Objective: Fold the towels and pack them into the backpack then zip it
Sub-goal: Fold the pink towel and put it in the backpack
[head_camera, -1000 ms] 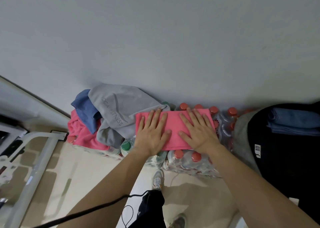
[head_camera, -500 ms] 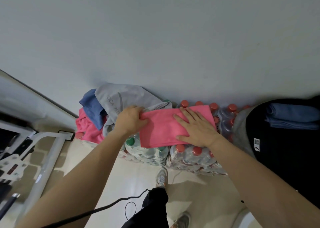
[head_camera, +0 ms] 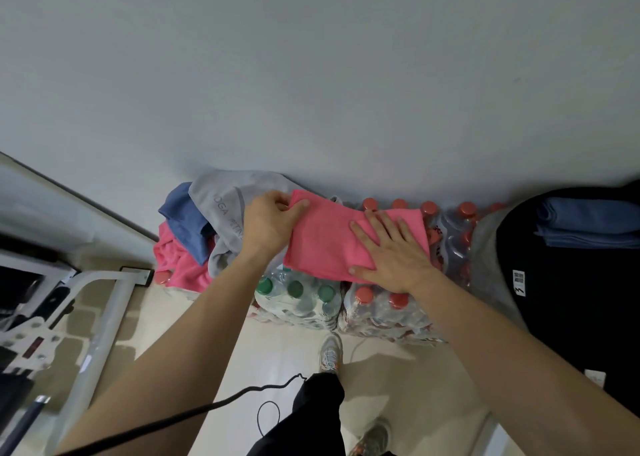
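Note:
A folded pink towel [head_camera: 325, 244] lies on shrink-wrapped packs of water bottles [head_camera: 381, 303]. My left hand [head_camera: 270, 223] grips the towel's left end and has it raised off the bottles. My right hand [head_camera: 391, 251] lies flat, fingers spread, on the towel's right half. To the left sits a heap of unfolded towels: a grey one [head_camera: 225, 213] on top, a blue one [head_camera: 187, 223] and another pink one [head_camera: 180, 268]. At the right stands the open black backpack [head_camera: 571, 310] with a folded blue towel [head_camera: 588, 227] inside.
A pale wall [head_camera: 311, 74] rises right behind the bottle packs. A white metal frame [head_camera: 104, 299] stands on the tiled floor at the left. A black cable [head_camera: 242, 393] hangs by my legs, with my shoes [head_camera: 330, 355] below.
My left hand slid off the flat towel to its left end, gripped it and lifted it. My right hand stayed pressed on the right half.

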The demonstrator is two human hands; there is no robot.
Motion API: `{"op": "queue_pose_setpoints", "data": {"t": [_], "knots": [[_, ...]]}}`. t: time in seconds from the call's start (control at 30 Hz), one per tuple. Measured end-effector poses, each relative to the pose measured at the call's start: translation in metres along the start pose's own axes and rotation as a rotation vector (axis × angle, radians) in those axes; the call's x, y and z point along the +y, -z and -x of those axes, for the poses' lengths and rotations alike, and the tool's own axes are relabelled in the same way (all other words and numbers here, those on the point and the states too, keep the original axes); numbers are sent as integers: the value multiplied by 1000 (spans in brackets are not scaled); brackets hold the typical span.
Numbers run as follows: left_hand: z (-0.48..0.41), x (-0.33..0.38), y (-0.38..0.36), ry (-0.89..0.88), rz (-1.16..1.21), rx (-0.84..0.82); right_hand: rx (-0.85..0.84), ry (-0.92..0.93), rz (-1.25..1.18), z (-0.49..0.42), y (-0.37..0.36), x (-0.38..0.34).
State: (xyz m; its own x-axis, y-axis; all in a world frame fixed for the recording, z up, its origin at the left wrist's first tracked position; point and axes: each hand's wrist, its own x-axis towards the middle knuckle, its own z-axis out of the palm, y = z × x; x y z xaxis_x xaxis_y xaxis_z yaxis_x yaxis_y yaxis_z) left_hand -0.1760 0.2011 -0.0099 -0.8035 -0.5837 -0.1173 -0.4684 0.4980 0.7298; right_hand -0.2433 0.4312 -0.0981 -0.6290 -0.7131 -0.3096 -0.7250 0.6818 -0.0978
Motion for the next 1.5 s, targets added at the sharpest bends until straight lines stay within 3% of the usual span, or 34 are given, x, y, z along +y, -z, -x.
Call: {"op": "queue_pose_setpoints", "data": {"t": [0.13,0.3,0.4,0.5,0.7,0.87,1.0,1.13,1.23,1.37,1.5], "knots": [[-1,26,-13,-66,58,-58,-15,-36,-64,5,11,-8],[8,65,-53,-117,86,-140,220,-228,-184,43,20,10],[14,81,-83,-132,113,-165,245,-289,-170,76,10,19],[19,91,-110,-167,-11,-200,149,-285,-157,96,2,21],[23,98,-147,-219,-192,-306,120,-274,-183,102,-5,25],[19,91,-159,-234,-247,-489,271,-370,-382,106,5,29],[27,66,-138,-380,-112,-255,413,-283,-306,88,11,28],[38,21,-138,-646,-347,-43,287,-170,-154,48,13,25],[43,7,-145,-645,-414,-117,93,-195,-102,34,10,34],[34,6,-143,-569,-293,-271,-37,-188,-141,34,13,40],[28,10,-126,-473,-217,-178,69,-185,-96,16,41,43]]}}
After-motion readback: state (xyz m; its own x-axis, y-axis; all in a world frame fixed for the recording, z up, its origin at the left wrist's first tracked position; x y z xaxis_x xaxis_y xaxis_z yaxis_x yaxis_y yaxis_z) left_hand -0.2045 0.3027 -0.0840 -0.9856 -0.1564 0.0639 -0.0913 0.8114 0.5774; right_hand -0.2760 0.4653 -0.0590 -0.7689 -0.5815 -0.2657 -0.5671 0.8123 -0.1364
